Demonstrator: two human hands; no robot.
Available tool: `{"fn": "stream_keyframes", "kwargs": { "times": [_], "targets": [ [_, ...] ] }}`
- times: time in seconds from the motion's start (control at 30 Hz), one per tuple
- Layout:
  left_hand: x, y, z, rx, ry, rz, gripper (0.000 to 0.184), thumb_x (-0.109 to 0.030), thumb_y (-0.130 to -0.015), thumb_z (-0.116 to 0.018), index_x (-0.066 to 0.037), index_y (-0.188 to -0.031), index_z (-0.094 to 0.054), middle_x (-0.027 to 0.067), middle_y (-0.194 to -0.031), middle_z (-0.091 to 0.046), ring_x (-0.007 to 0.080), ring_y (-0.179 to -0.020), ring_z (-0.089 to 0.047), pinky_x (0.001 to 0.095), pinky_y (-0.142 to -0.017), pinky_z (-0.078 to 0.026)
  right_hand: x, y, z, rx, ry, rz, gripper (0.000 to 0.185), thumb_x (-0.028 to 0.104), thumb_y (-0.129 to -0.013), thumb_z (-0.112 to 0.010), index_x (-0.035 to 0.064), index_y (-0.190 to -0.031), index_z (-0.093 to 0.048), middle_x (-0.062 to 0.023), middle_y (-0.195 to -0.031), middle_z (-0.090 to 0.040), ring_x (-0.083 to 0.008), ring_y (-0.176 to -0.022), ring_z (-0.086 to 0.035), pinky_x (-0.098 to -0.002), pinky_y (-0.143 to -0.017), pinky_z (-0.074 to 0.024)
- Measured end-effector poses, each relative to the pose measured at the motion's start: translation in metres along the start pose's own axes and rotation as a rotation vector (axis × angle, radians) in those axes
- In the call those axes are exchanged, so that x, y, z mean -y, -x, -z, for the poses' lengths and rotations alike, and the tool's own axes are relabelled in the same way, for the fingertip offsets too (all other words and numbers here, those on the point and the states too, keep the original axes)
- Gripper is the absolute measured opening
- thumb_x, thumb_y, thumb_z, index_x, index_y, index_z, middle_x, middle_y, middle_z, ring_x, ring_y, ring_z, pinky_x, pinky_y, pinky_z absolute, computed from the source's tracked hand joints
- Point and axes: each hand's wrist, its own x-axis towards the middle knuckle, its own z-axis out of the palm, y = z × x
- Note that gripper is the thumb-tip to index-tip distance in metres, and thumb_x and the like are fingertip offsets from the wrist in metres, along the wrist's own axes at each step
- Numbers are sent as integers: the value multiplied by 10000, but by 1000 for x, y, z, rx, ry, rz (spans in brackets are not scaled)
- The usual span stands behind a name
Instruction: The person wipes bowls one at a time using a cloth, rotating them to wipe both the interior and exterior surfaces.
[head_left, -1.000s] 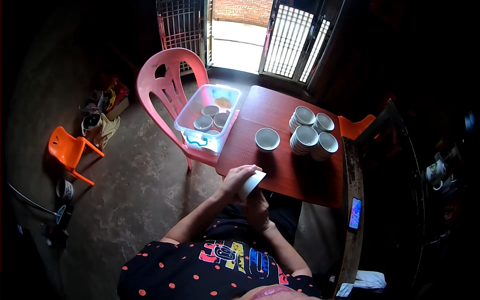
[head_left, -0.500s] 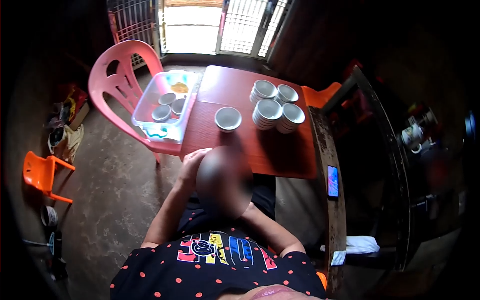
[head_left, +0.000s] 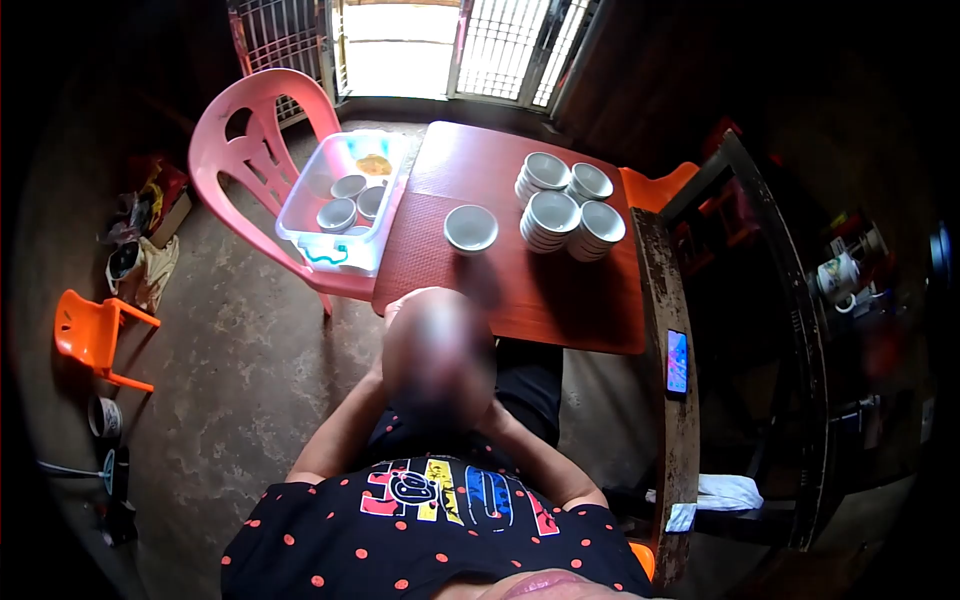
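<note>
Both hands are close together in front of my body, just short of the near table edge. A blurred oval covers most of them and whatever lies between them. Only the back edge of my left hand (head_left: 398, 303) shows beside the blur. My right hand (head_left: 487, 412) shows little more than its wrist. Beyond them, a single white bowl (head_left: 471, 229) stands upright on the red table (head_left: 420, 262). Farther right are several stacks of white bowls (head_left: 552, 215). At the left, a clear plastic bin (head_left: 312, 190) holds several bowls and an orange-brown item.
The bin rests on a pink chair (head_left: 215, 150) against the table's left side. A wooden bench (head_left: 655, 300) along the right bears a phone (head_left: 677, 362) and a white cloth (head_left: 728, 492). A small orange chair (head_left: 88, 330) stands on the floor at left.
The view has shifted slightly, so the table and bowls sit a little farther right. My hands stay together near my body, a bit farther left in view. The bowls keep their places.
</note>
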Motion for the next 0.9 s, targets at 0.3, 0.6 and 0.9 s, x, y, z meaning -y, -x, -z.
{"fn": "stream_keyframes", "kwargs": {
  "times": [0.3,0.6,0.9],
  "targets": [
    [-26,2,-20,92,-220,-154,406,-289,-910,-485,43,-1104,-613,92,-929,-660,126,-817,-615,261,-741,-494,-7,-3,-9,-259,665,517,192,43,-868,-615,12,-1057,-608,-213,-923,-624,-318,-845,-665,-381,-769,-530],
    [-6,6,-27,-20,-548,-739,402,-304,-918,-478,32,-1103,-598,162,-1087,-613,216,-1020,-593,322,-894,-472,12,-5,-11,-349,-379,-183,246,244,-979,-529,18,-1057,-588,-13,-702,-548,-89,-582,-515,-233,-525,-427],
    [24,-29,9,206,132,323,350,-348,-944,-524,-29,-1075,-579,116,-1090,-604,208,-943,-596,297,-779,-519,-24,-13,20,-269,846,517,162,77,-904,-580,9,-1048,-612,-155,-873,-612,-241,-789,-621,-313,-696,-490]
  ]
}}
